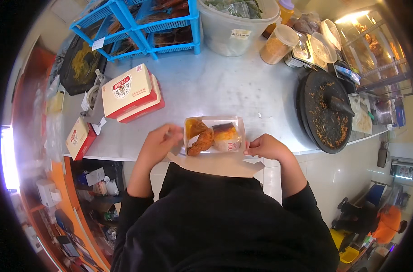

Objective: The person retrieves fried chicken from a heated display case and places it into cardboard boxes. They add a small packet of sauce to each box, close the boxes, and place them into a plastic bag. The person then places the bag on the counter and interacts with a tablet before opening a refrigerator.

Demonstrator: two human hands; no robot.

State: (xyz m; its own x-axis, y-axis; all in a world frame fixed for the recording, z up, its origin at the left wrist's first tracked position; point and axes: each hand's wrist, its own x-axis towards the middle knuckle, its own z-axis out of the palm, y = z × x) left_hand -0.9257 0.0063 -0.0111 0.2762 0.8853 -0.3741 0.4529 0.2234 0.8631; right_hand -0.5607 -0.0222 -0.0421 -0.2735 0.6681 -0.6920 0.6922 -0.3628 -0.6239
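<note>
- Paper carton point(242, 129): on the near edge of the worktable point(260, 109), well left of the dark mortar point(311, 122). Pale, shallow, rectangular, uncovered.
- Contents: crusty brown fried piece point(201, 144) in the half away from the mortar; in the half toward it, a clear-wrapped white bundle point(227, 145) with red print and a yellow-orange slab point(224, 132) browned on top.
- Orientation: long axis runs left to right, one short end facing the mortar; the lid point(215, 166) folds out toward the wearer's body.
- Right hand point(267, 147): between carton and mortar, thumb and fingers pinching the carton's near corner on the mortar side.
- Left hand point(162, 141): beside the carton's end away from the mortar, fingers loosely curled, holding nothing (blurred fingertips; contact with the wall cannot be told).
</note>
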